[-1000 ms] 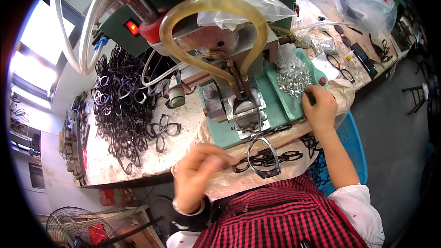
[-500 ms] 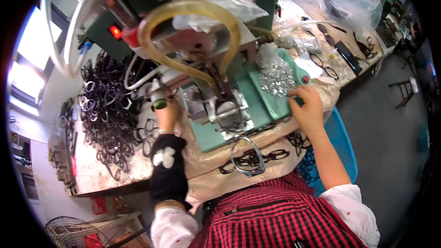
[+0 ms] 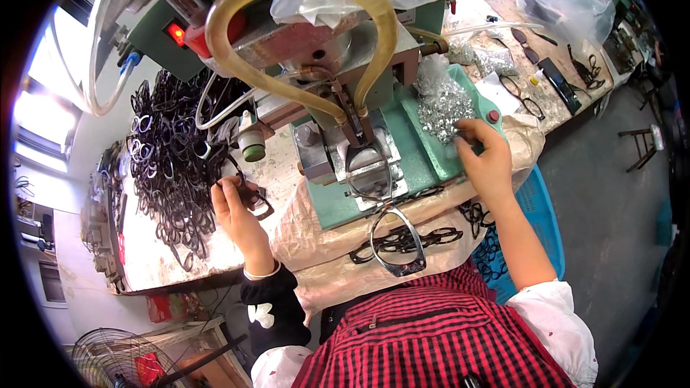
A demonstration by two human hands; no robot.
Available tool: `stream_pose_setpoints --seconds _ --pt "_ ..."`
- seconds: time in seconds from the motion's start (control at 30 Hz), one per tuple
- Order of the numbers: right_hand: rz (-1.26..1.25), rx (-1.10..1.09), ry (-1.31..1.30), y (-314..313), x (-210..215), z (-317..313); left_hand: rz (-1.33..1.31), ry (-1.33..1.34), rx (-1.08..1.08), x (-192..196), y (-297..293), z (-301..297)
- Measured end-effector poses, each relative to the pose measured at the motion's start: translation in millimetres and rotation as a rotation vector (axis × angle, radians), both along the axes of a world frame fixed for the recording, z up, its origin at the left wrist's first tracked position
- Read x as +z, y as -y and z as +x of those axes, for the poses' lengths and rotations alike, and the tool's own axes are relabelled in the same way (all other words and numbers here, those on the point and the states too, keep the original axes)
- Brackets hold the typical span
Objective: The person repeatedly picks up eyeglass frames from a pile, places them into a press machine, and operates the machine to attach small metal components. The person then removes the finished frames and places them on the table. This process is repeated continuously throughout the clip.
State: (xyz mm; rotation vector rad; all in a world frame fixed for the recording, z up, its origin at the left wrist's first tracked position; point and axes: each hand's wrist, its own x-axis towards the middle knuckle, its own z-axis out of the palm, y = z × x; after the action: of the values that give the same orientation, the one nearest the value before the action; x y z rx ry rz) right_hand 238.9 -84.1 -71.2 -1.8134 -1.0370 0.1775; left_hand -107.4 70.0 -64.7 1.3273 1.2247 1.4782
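My left grip [image 3: 244,228] was clamped on black eyeglass frame [image 3: 269,210], frame pile [image 3: 169,172] just left. Right grip [image 3: 491,164] reached metal bits [image 3: 440,109]; couldn't tell whether fingertips closed on any.

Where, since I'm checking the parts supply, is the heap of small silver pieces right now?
In the head view, the silver pieces lie right of centre, in the green tray, with the right hand at their lower right edge.
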Motion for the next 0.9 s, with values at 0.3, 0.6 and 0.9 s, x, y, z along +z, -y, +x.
stream_pose_setpoints --seconds 0.3,0.6,0.9 --pt "0.45 0.447 -0.564 -58.9 62.2 -75.3 0.305 0.459 -0.19 37.0 19.2 39.9" --pt "0.401 0.462 -0.956 -56.5 75.2 -94.7 0.733 -0.054 -0.397 129.2 28.9 67.4" --pt "0.467 0.375 -1.02 -54.5 85.6 -104.6 0.687 0.0 -0.369 131.6 32.4 73.5"
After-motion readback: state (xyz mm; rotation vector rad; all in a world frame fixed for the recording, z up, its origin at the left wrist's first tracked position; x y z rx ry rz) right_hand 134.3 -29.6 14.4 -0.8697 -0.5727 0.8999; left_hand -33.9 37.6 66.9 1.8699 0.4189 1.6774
